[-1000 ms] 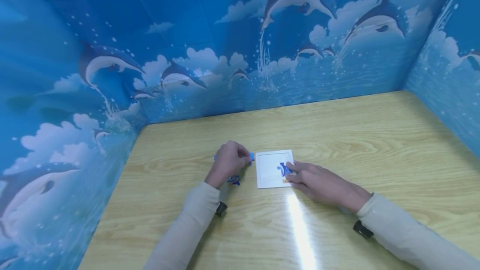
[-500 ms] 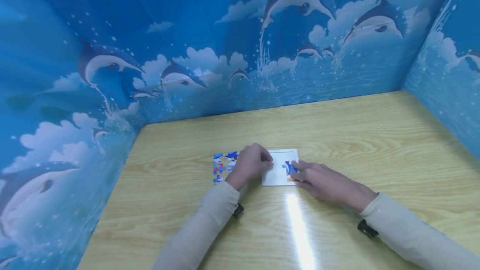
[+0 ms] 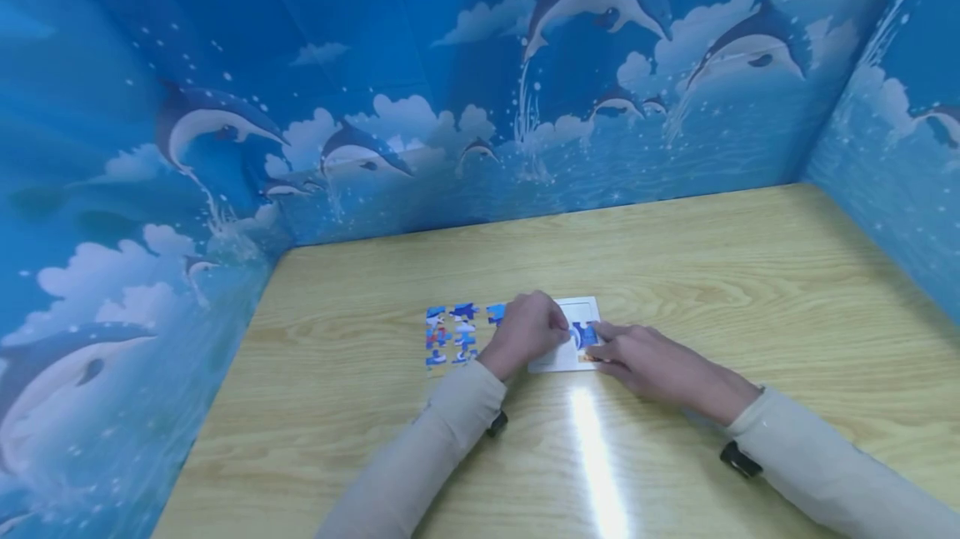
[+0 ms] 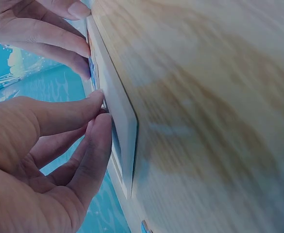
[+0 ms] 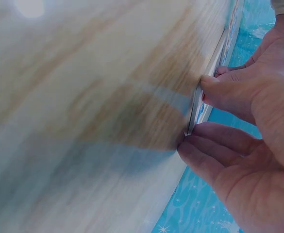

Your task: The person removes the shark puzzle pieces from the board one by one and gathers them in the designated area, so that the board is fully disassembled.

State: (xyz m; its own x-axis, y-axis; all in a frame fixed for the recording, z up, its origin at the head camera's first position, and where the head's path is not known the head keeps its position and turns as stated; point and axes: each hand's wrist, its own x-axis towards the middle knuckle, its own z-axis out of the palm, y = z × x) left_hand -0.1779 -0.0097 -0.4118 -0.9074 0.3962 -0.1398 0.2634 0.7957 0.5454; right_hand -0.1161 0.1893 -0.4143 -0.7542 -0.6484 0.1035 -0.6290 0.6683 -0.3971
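A white square puzzle tray (image 3: 577,311) lies on the table, with joined blue-and-white jigsaw pieces (image 3: 583,336) at its right side. Over the tray's left part, my left hand (image 3: 528,329) pinches a small puzzle piece (image 4: 103,111) between thumb and forefinger, close to the joined pieces. The fingers hide most of that piece. My right hand (image 3: 648,360) rests at the tray's right edge. In the right wrist view, its thumb and fairly straight fingers touch the tray's edge (image 5: 194,109), set apart from each other.
Several loose puzzle pieces (image 3: 463,331) lie in rows left of the tray, and another blue piece (image 3: 495,313) sits nearer to it, partly behind my left hand. The wood-grain table (image 3: 675,272) meets a dolphin-printed backdrop (image 3: 450,147) at the back and sides.
My left hand has moved right, from the loose pieces to over the tray, carrying a piece. The tray and my right hand have shifted slightly right.
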